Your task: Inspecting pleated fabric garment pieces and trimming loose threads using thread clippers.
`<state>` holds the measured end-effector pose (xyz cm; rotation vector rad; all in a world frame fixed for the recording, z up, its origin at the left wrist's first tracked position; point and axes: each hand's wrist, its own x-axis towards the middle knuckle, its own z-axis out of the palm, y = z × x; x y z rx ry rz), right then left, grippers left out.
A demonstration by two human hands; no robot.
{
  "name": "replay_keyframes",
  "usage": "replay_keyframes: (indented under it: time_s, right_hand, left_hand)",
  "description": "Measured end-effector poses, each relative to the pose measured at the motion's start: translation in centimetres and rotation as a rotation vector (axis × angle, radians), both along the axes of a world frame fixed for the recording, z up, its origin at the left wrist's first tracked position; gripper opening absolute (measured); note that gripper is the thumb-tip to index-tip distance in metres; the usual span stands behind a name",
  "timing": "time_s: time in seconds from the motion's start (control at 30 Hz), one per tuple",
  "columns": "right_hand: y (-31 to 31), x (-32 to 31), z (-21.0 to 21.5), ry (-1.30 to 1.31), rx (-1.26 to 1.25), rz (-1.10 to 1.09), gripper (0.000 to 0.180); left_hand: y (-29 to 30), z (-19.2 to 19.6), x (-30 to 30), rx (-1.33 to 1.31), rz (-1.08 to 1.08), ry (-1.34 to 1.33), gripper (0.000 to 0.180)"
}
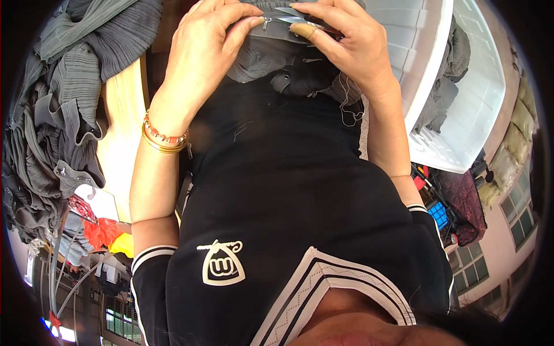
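My left hand (213,43) is at the top of the view, thumb and forefinger pinched together at the edge of a dark grey garment (259,52). A small silvery metal piece (266,23), perhaps a zip pull or hook, shows right at those fingertips. My right hand (352,43) grips small thread snips (291,19), whose two pointed blades are apart and point left toward the metal piece. A tan cover wraps my right thumb. The garment lies bunched over my lap, with loose pale threads (347,104) hanging below my right hand.
Grey ribbed garments (75,81) are heaped at the left on a pale wooden surface (122,127). White plastic bins (461,132) stand at the right, one with grey cloth (443,86) inside. Red and yellow bags (103,232) lie at the lower left.
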<state>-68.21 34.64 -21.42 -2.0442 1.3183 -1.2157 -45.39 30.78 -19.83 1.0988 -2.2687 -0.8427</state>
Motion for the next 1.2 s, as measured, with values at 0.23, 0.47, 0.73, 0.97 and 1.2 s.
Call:
replay_keyframes:
  time_s: [0.23, 0.47, 0.73, 0.97, 1.2]
  right_hand:
    - [-0.2, -0.1, -0.4, -0.037, -0.160, 0.083, 0.027]
    - [-0.7, 0.5, -0.4, -0.028, -0.140, 0.099, 0.026]
    - [-0.7, 0.7, -0.1, 0.076, -0.124, 0.086, 0.022]
    - [-0.1, 0.1, 2.8, -0.023, 0.253, -0.020, 0.019]
    - [2.0, -2.5, 2.1, -0.152, 0.347, -0.099, 0.020]
  left_hand:
    - [-0.3, 1.3, -0.4, 0.021, 0.019, 0.063, 0.008]
    - [-0.1, 1.7, -0.7, 0.162, 0.133, 0.138, 0.004]
    - [-0.1, 1.9, -1.0, 0.110, 0.129, 0.088, 0.004]
    - [0.0, -0.5, 0.2, 0.197, 0.150, 0.109, 0.013]
    - [0.4, 0.1, -1.0, 0.079, 0.022, 0.084, 0.015]
